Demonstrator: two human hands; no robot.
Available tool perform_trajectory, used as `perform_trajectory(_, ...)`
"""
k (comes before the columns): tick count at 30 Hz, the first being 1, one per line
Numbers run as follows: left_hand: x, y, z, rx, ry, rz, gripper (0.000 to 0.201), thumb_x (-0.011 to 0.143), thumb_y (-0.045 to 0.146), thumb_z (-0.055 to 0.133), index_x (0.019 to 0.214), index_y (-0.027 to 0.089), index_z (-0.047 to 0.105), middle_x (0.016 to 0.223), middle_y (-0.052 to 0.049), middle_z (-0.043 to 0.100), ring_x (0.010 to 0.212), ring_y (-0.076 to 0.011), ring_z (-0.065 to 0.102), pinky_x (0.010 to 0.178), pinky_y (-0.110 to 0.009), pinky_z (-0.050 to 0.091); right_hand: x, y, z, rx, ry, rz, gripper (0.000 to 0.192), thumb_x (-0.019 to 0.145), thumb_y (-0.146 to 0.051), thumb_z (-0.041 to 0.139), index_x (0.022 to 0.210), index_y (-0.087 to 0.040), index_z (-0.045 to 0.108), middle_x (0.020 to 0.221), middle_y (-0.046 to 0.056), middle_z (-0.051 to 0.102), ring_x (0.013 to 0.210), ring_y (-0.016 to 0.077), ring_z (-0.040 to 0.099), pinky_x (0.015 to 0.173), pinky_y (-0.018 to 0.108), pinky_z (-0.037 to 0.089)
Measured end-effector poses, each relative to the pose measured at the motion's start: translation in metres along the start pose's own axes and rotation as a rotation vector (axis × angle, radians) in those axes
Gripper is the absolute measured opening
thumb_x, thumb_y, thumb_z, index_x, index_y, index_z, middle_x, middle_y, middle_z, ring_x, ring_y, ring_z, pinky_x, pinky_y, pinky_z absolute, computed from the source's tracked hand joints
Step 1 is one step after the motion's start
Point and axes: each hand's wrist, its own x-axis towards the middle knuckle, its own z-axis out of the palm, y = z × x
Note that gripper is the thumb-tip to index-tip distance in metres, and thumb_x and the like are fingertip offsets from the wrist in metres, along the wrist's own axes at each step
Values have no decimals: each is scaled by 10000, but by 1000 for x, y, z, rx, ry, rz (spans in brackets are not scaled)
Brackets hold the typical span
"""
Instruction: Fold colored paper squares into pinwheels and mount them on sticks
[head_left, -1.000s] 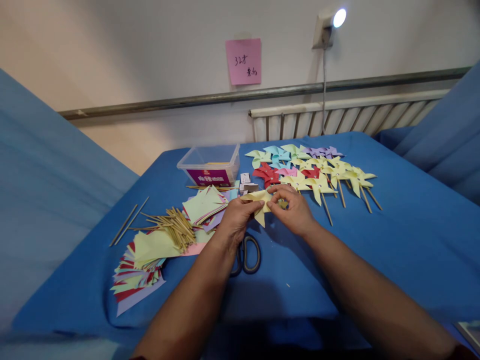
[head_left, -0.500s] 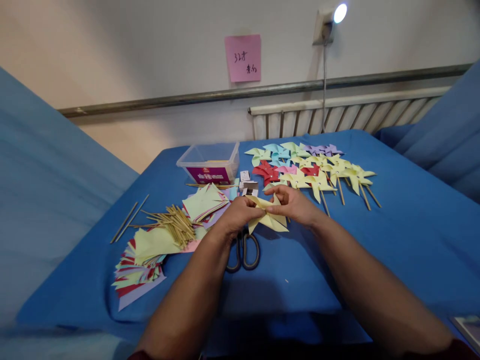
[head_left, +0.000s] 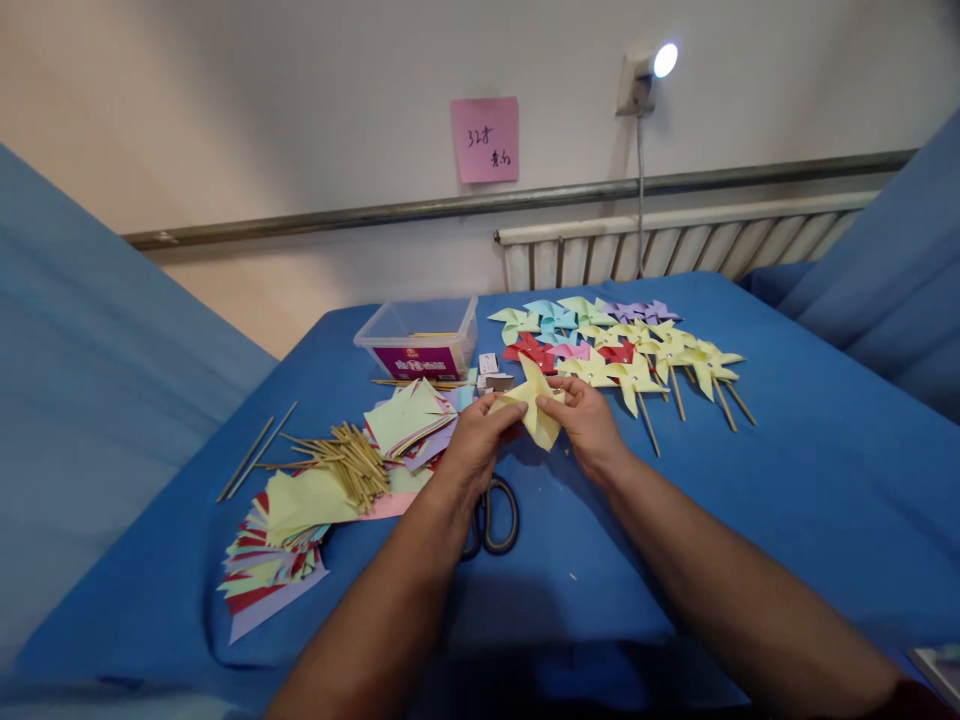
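Note:
A yellow paper pinwheel [head_left: 538,405] is held up between both hands above the table. My left hand [head_left: 480,435] pinches its left side, thumb on the front face. My right hand [head_left: 589,420] grips the right side the same way, with the fingers behind the paper. No stick shows on this pinwheel. Below my left hand lie the black handles of scissors [head_left: 501,515], their blades hidden by the hand. Just behind the held pinwheel are small white boxes [head_left: 489,364].
Finished pinwheels [head_left: 589,368] on sticks lie at the back right. On the left are a heap of wooden sticks [head_left: 352,465], stacks of coloured paper [head_left: 409,415] and two thin rods [head_left: 247,460]. A clear plastic box [head_left: 420,345] stands behind, near the wall.
The yellow pinwheel has been turned in my hands, so one blade now points up and another down. My fingers have shifted on it. The view has tilted slightly upward.

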Motion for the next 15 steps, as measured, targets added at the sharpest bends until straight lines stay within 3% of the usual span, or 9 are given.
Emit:
perform_trajectory(5,-1,-7,5,-184,-11,-76,363,606,234,811,941,131,713,856,-65,732,721,-152,653,700,-256,504,-2,10,7,124,106,-16,436,599,-284,831,949,-177,594,742,-2,735,605,151,679,586,269,545)
perform_trajectory(15,4,-18,6,-180,50,-16,405,562,184,820,945,90,729,886,-111,756,740,-212,692,709,-299,529,-7,13,14,121,130,-11,449,571,-287,836,926,-185,580,709,-1,719,579,155,657,569,284,538)
